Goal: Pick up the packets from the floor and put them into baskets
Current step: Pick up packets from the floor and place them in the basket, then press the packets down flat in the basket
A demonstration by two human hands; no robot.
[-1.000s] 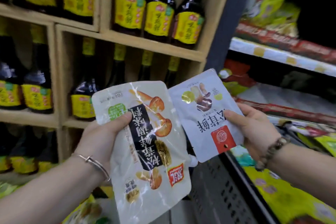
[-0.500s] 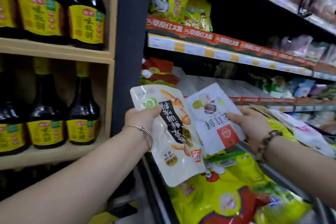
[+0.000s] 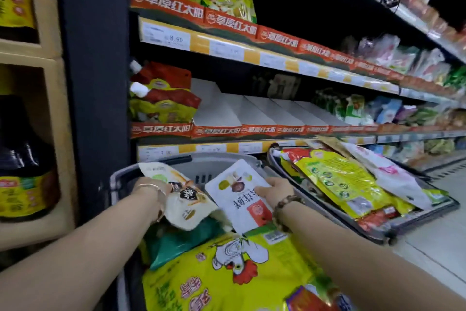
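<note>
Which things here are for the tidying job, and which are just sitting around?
For the job: left hand, cream packet, right hand, white packet, grey basket, second basket.
Just there: dark sauce bottle, red spouted pouches, price tags.

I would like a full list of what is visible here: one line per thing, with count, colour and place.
near basket: one, grey, under both hands.
far basket: one, dark rim, to its right, holding packets.
cream packet: one, cream with black label, over the near basket.
white packet: one, white with red square, right of the cream packet.
chicken packet: one, yellow, lying in the near basket.
teal packet: one, teal, below the cream packet.
spout pouches: at least two, red and yellow, middle shelf.
bottles: two partly seen, dark with yellow labels, wooden shelf, left.
left hand: one, grips the cream packet.
right hand: one, grips the white packet.
</note>
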